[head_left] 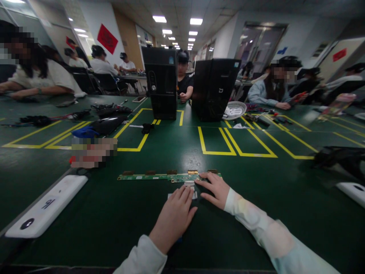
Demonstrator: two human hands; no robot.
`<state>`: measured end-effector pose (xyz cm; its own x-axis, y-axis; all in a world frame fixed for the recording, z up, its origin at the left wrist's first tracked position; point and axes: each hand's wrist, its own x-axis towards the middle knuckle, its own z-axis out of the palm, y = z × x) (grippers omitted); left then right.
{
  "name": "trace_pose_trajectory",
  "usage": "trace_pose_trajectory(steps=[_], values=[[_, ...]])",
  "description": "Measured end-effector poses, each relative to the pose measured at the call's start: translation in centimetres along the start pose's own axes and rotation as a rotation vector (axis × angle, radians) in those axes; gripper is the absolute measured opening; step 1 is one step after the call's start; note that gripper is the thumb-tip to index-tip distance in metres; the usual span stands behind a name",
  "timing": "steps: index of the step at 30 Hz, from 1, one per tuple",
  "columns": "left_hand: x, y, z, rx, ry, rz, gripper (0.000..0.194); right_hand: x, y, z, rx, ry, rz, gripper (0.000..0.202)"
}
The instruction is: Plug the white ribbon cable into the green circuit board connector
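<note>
A long, narrow green circuit board (148,177) lies on the dark green table (119,220), with copper-coloured tabs along its far edge. My right hand (215,189) rests at the board's right part, fingers spread, fingertips on or just over it. Nearer to me, my left hand (176,215) lies palm down over a small whitish connector piece (194,195) that joins the board's near edge. Its fingers are stretched out flat and hide most of that piece. A bit of something blue shows under the left palm.
A white device (47,207) lies at left, another (353,193) at right. Two black computer towers (161,83) (215,89) stand at the back beside a white basket (235,110). Cables and a blue-black object (99,126) lie at left. Several people sit around.
</note>
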<state>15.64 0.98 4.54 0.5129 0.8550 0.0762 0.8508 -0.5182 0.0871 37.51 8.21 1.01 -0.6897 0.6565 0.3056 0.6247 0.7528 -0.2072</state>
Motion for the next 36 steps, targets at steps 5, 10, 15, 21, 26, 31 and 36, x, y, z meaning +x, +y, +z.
trace_pose_trajectory(steps=[5,10,15,21,26,31,36], values=[[0.1,-0.2,0.5,0.014,0.031,0.02,0.051,0.0,-0.1,0.0,0.008,0.0,0.006,0.049],[0.3,-0.3,0.6,0.037,0.042,0.034,0.053,0.1,-0.1,-0.1,0.011,0.005,0.006,0.049],[0.3,-0.5,0.5,-0.001,0.057,0.031,0.056,0.1,-0.2,-0.2,0.009,0.004,0.002,0.049],[0.2,-0.5,0.3,-0.035,0.072,0.023,0.054,0.0,-0.1,-0.2,-0.001,0.008,0.0,0.048],[0.2,0.0,0.0,-0.039,0.078,-0.003,0.051,0.0,-0.1,-0.2,0.013,0.003,0.005,0.049],[0.3,0.5,0.3,-0.097,0.062,-0.055,0.053,0.0,0.0,-0.1,0.018,0.0,0.002,0.05],[0.3,0.7,0.7,-0.118,0.081,-0.075,0.052,-0.1,0.0,-0.1,0.005,-0.005,-0.001,0.051]])
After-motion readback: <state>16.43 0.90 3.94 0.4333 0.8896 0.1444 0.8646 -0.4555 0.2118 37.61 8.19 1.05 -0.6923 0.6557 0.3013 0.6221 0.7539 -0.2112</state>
